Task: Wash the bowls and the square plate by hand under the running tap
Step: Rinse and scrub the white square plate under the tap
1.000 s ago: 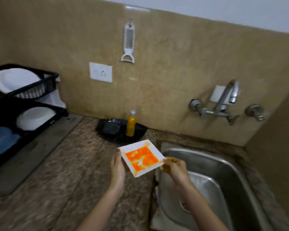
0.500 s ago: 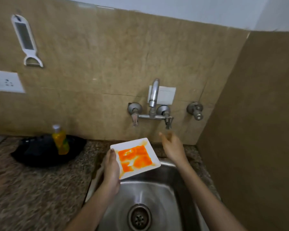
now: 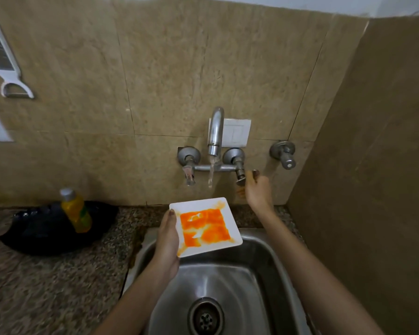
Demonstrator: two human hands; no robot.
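Note:
A white square plate [image 3: 205,226] smeared with orange sauce is held over the back of the steel sink [image 3: 257,262]. My left hand [image 3: 167,240] grips its left edge, thumb on the rim. My right hand [image 3: 257,189] is raised to the right tap handle [image 3: 240,175], fingers closed around it. A thin stream of water [image 3: 211,175] falls from the tap spout [image 3: 215,131] just behind the plate. No bowls are in view.
A yellow soap bottle [image 3: 76,210] stands in a black tray [image 3: 51,228] on the granite counter [image 3: 46,286], left of the sink. A third valve [image 3: 283,153] sits on the wall near the right side wall [image 3: 373,165]. A white peeler [image 3: 3,59] hangs upper left.
The view swung right from the counter to the sink. My right hand let go of the plate, rose to the tap handle, and water now runs. The left hand keeps the plate.

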